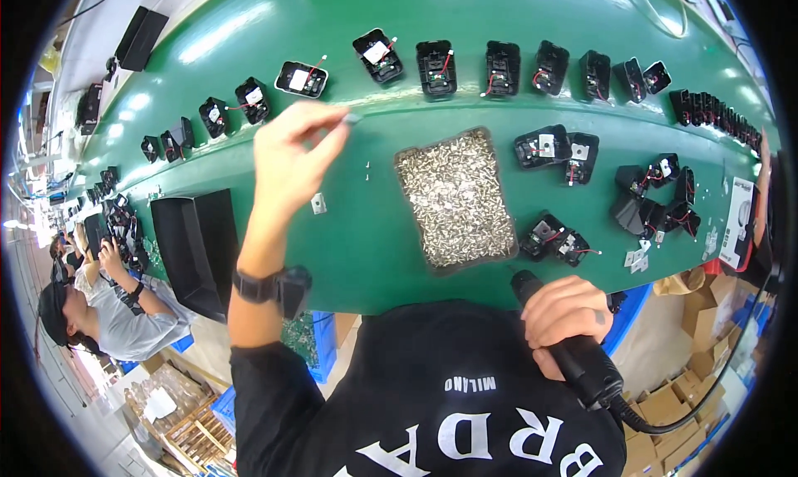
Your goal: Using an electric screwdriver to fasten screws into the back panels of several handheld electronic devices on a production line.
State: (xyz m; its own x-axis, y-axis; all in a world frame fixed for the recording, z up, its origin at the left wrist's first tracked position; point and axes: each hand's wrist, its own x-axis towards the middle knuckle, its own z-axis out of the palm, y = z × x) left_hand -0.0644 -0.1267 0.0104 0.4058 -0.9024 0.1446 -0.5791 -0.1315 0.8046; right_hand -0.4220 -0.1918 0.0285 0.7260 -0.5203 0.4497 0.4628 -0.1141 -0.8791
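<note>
My left hand (293, 149) is raised over the green bench with thumb and fingers pinched. A small grey piece (352, 119) shows at the fingertips, too small to name exactly. Wrapped in my right hand (567, 317) is a black corded electric screwdriver (579, 362), its tip pointing up and left toward the bench edge. Between the hands lies a shallow tray (470, 267) full of small silvery screws (455, 196). Beside my left forearm rest a small metal plate (318, 203) and two loose screws (367, 172).
Black plastic housings (436, 68) with red wires stand in a curved row along the back. More housings (555, 149) lie right of the tray. A black open box (196, 248) sits at left, near a person (125, 307) working. The screwdriver's cable (706, 415) loops off right.
</note>
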